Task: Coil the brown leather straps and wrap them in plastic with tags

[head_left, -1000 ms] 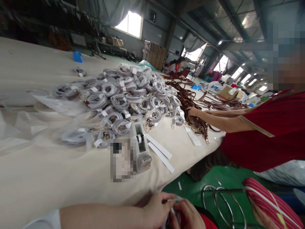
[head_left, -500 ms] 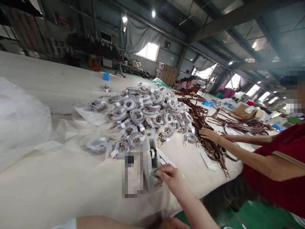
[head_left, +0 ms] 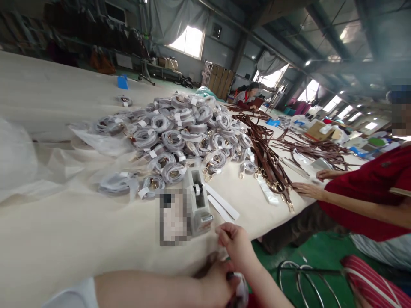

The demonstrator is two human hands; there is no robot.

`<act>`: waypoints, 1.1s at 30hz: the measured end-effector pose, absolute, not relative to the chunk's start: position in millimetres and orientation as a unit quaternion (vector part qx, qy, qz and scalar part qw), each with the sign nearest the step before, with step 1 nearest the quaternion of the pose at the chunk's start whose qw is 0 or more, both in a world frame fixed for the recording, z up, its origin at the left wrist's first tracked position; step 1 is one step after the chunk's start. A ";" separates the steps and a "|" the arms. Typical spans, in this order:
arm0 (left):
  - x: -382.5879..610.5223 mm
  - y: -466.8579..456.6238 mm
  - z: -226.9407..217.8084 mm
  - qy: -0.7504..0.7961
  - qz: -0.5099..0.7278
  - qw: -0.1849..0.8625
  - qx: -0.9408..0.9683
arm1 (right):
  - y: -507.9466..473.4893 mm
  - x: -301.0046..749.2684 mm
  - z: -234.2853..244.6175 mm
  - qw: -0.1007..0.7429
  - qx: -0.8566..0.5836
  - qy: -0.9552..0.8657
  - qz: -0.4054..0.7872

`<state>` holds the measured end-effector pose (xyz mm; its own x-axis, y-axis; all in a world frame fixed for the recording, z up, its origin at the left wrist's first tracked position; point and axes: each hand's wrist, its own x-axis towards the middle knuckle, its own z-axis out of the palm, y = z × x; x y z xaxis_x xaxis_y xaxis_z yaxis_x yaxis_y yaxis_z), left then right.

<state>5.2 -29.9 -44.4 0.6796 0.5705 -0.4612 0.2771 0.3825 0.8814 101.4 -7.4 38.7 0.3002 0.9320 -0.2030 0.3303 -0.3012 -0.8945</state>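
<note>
Coil (head_left: 242, 290) of plastic-wrapped strap sits in the left grip (head_left: 218, 278), whose fingers curl around it; the right grip (head_left: 236, 239) is empty of it, just above and ahead. The coil's visible part is longest up and down the view, though the left fingers hide much of it. Right thumb and fingertips press together; whether they pinch something thin, I cannot tell. The tape dispenser (head_left: 198, 199) lies on the desk (head_left: 83, 239) just ahead and left of the right grip, nearer to it than to the left one, and apart from its fingertips. The right forearm slants up from the lower right, wrist bent leftward; the left forearm crosses nearly level from the left.
</note>
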 end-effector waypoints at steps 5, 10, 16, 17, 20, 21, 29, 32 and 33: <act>13.2 -4.5 -12.6 0.335 0.166 0.738 0.561 | -65.5 139.8 72.7 0.457 -0.703 -0.429 0.336; 14.5 10.1 -0.6 0.333 0.216 0.720 0.569 | -103.0 134.6 46.6 0.494 -0.679 -0.317 0.442; 11.4 6.5 -1.8 0.332 0.208 0.715 0.579 | -105.1 126.3 22.7 0.503 -0.657 -0.261 0.498; 11.1 5.9 -2.1 0.330 0.209 0.714 0.581 | -104.3 126.9 21.2 0.502 -0.657 -0.256 0.501; 9.7 4.9 -2.9 0.321 0.212 0.714 0.584 | -102.1 129.1 15.4 0.499 -0.658 -0.247 0.507; 9.0 4.7 -3.0 0.318 0.212 0.717 0.583 | -101.6 129.7 12.9 0.497 -0.658 -0.245 0.510; 6.9 3.9 1.0 0.315 0.194 0.729 0.576 | -97.7 134.3 0.6 0.473 -0.654 -0.235 0.542; 8.5 4.8 1.9 0.329 0.177 0.752 0.543 | -96.3 131.9 0.6 0.478 -0.640 -0.226 0.557; 8.9 5.4 1.8 0.331 0.179 0.755 0.537 | -96.3 130.5 0.9 0.480 -0.634 -0.222 0.564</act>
